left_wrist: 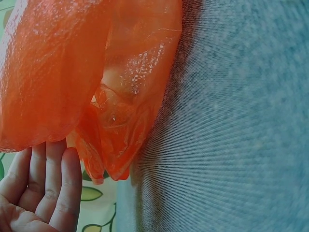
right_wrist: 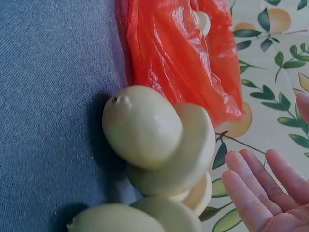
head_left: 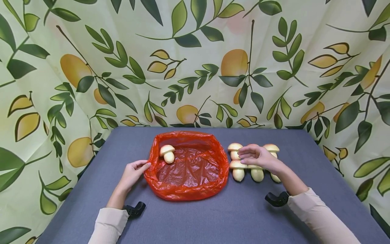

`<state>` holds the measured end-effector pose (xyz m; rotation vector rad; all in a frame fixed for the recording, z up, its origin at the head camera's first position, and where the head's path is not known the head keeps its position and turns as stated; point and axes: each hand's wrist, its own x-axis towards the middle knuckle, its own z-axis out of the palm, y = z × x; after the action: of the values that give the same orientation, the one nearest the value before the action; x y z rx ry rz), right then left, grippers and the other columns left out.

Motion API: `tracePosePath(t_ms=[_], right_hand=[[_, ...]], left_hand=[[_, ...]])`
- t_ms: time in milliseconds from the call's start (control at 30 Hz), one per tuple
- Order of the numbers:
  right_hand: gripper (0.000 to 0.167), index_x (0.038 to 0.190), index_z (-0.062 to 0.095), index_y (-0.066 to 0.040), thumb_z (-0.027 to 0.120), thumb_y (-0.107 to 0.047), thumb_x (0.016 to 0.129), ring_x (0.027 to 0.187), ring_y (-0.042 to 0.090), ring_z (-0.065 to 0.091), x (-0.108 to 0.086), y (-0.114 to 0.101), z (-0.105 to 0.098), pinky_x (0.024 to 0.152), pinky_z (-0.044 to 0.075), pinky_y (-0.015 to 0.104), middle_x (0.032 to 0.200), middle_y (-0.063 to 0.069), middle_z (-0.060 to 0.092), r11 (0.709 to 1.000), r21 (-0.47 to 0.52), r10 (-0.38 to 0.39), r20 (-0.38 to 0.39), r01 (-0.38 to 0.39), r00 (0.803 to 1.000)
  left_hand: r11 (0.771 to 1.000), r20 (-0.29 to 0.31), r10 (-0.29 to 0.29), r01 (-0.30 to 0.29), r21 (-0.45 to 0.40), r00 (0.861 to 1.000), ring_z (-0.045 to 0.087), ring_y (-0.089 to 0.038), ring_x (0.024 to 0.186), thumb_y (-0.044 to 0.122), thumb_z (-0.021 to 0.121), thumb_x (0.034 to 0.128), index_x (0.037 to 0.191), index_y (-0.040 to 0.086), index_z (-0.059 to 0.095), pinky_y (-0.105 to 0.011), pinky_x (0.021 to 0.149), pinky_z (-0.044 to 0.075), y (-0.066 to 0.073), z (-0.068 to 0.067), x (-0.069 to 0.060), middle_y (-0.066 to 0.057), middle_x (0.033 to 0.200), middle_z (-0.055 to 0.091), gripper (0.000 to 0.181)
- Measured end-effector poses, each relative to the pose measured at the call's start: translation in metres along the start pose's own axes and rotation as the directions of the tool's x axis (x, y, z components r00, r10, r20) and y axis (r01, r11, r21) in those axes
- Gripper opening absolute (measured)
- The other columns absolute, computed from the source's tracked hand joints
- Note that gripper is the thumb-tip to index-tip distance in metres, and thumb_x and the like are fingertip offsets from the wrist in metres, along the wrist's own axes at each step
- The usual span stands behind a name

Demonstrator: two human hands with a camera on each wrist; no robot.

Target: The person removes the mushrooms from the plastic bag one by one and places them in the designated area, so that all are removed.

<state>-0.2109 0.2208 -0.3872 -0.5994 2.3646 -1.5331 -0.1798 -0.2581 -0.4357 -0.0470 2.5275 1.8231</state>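
A red plastic bag [head_left: 186,193] lies with its mouth spread wide on the table. One toy mushroom [head_left: 168,156] with a tan cap is inside it, by the left wall. At the bag's left rim my left hand [head_left: 131,174] pinches the plastic; in the left wrist view its fingers [left_wrist: 48,179] reach behind the red film and the thumb is hidden. My right hand [head_left: 260,157] hovers over several more toy mushrooms [head_left: 238,169] to the right of the bag, partly covering them. Its fingers [right_wrist: 248,174] are extended, with nothing held.
The mushrooms stand close together in two rows, near the bag's right side. Grey-blue cloth covers the table [head_left: 201,220]. Behind it hangs a curtain [head_left: 195,78] printed with leaves and fruit. Black wrist mounts [head_left: 277,199] sit beneath both forearms.
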Motion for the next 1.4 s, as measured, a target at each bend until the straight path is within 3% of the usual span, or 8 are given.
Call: tracePosePath(t_ms=[133,300,400,533,667,900,1133,1400], right_hand=[[0.050,0.127,0.050,0.013,0.069,-0.010,0.088,0.103,0.004,0.066,0.003,0.000,0.005,0.084,0.052,0.015,0.123,0.031,0.059,0.999,0.023,-0.029,0.012,0.029,1.000],[0.054,0.127,0.048,0.017,0.071,-0.009,0.086,0.100,-0.001,0.066,0.009,0.000,0.011,0.083,0.053,0.015,0.109,-0.006,0.070,0.997,0.067,-0.050,0.028,0.048,0.998],[0.055,0.127,0.048,0.017,0.072,-0.009,0.085,0.100,-0.001,0.067,0.012,0.000,0.014,0.084,0.052,0.015,0.105,-0.016,0.068,0.995,0.083,-0.062,0.037,0.058,0.997],[0.055,0.128,0.048,0.015,0.071,-0.011,0.086,0.104,0.006,0.067,0.014,-0.001,0.018,0.086,0.052,0.016,0.117,0.010,0.068,0.996,0.081,-0.047,0.051,0.043,0.998],[0.059,0.132,0.045,0.014,0.071,-0.014,0.087,0.107,0.011,0.067,0.015,-0.002,0.021,0.085,0.053,0.017,0.128,0.036,0.054,0.996,0.093,-0.016,0.078,0.009,0.997],[0.060,0.132,0.043,0.016,0.070,-0.012,0.087,0.105,0.007,0.067,0.019,-0.003,0.029,0.086,0.054,0.020,0.130,0.040,0.051,0.987,0.160,-0.025,0.129,0.004,0.991],[0.058,0.130,0.046,0.015,0.072,-0.014,0.086,0.101,0.003,0.067,0.024,-0.007,0.034,0.084,0.055,0.020,0.128,0.039,0.053,0.988,0.155,-0.018,0.119,0.000,0.993],[0.057,0.129,0.046,0.016,0.071,-0.012,0.086,0.107,0.012,0.066,0.028,-0.017,0.037,0.084,0.055,0.020,0.129,0.040,0.051,0.990,0.141,-0.029,0.128,0.011,0.991]], left_hand=[[1.000,0.002,0.000,0.000,0.001,1.000,0.058,0.008,0.069,0.017,0.061,0.0947,0.122,-0.013,0.058,-0.014,0.067,0.048,-0.001,0.000,0.000,0.026,0.075,0.066,0.040],[1.000,0.002,0.000,0.000,0.002,1.000,0.058,0.008,0.068,0.016,0.061,0.0946,0.121,-0.013,0.058,-0.014,0.066,0.048,-0.001,0.000,0.000,0.027,0.075,0.065,0.040],[1.000,0.000,0.002,-0.002,0.005,1.000,0.058,0.008,0.068,0.016,0.061,0.0946,0.121,-0.013,0.058,-0.014,0.066,0.048,-0.001,0.001,0.000,0.027,0.074,0.065,0.040],[1.000,-0.006,-0.004,0.004,0.011,1.000,0.058,0.008,0.069,0.017,0.061,0.0945,0.121,-0.013,0.058,-0.014,0.066,0.048,-0.002,0.001,0.001,0.026,0.075,0.066,0.040],[1.000,-0.010,-0.016,0.016,0.012,1.000,0.058,0.008,0.068,0.017,0.061,0.0943,0.121,-0.012,0.059,-0.014,0.066,0.048,-0.002,0.002,0.001,0.025,0.075,0.066,0.040],[1.000,-0.016,-0.013,0.014,0.009,1.000,0.058,0.007,0.069,0.017,0.062,0.0941,0.120,-0.013,0.059,-0.015,0.066,0.048,-0.001,0.002,0.000,0.023,0.076,0.067,0.040],[1.000,-0.013,-0.012,0.012,0.017,1.000,0.058,0.007,0.068,0.018,0.061,0.0942,0.120,-0.012,0.060,-0.015,0.066,0.048,-0.001,0.001,0.000,0.025,0.073,0.065,0.039],[1.000,-0.010,-0.007,0.007,0.014,1.000,0.058,0.007,0.068,0.018,0.061,0.0943,0.120,-0.012,0.060,-0.015,0.066,0.048,-0.001,0.001,0.001,0.024,0.075,0.066,0.040]])
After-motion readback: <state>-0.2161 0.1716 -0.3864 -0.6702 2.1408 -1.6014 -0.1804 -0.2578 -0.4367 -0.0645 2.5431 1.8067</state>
